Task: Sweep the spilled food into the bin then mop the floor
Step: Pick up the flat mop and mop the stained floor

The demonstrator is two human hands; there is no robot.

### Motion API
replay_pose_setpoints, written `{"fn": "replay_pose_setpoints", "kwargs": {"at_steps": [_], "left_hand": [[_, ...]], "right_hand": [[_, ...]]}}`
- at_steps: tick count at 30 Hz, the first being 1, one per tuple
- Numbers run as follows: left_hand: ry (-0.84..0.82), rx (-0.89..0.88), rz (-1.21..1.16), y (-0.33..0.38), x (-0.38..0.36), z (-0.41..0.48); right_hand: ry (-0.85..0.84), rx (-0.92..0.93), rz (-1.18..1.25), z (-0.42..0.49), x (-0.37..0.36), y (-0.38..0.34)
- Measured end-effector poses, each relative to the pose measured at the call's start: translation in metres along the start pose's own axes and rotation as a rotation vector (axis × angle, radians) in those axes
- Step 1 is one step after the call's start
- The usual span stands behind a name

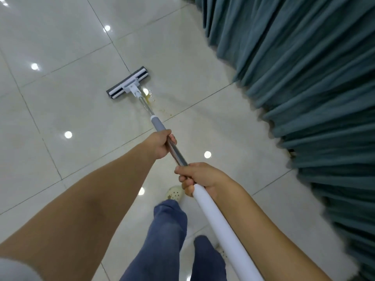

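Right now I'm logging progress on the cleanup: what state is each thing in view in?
Mop: head flat on the floor, handle slanted back to the person.
Yellow spill: still wet beside the mop head, specks trailing toward the curtain.
Left hand: gripping the metal shaft.
Right hand: gripping the handle higher up.
Curtain: drawn, hanging to the floor.

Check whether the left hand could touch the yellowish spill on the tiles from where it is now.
Probably not: the left hand is closed on the metal mop pole, and the yellowish spill lies well ahead beside the grey mop head.
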State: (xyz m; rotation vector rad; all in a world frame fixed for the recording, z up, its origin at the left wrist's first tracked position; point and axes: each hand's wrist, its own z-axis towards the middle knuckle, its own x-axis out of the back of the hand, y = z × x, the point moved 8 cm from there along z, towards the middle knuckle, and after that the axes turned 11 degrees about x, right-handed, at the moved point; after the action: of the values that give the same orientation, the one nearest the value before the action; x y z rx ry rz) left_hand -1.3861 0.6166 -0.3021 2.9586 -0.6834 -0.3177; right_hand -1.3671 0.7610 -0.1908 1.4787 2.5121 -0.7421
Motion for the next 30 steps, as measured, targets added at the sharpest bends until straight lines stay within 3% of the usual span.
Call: {"fn": "replay_pose_setpoints", "kwargs": {"at_steps": [5, 11, 19, 23, 30], "left_hand": [[-0.012, 0.026, 0.044, -0.117, -0.032, -0.022], [-0.017, 0.08, 0.144, -0.314, -0.063, -0.055], [-0.048, 0.301, 0.215, -0.542, -0.097, -0.124], [-0.038, 0.356, 0.199, -0.577, -0.102, -0.149], [0.0, 0.271, 0.004, -0.512, -0.088, -0.177]], "right_hand": [[0.031, 0.01, -0.005, -0.078, 0.069, 0.067], [0.103, -0.008, 0.001, -0.19, 0.176, 0.193], [0.158, -0.105, 0.005, -0.345, 0.279, 0.327], [0.124, -0.123, -0.066, -0.38, 0.286, 0.341], [0.039, -0.198, -0.132, -0.371, 0.231, 0.294]]}}
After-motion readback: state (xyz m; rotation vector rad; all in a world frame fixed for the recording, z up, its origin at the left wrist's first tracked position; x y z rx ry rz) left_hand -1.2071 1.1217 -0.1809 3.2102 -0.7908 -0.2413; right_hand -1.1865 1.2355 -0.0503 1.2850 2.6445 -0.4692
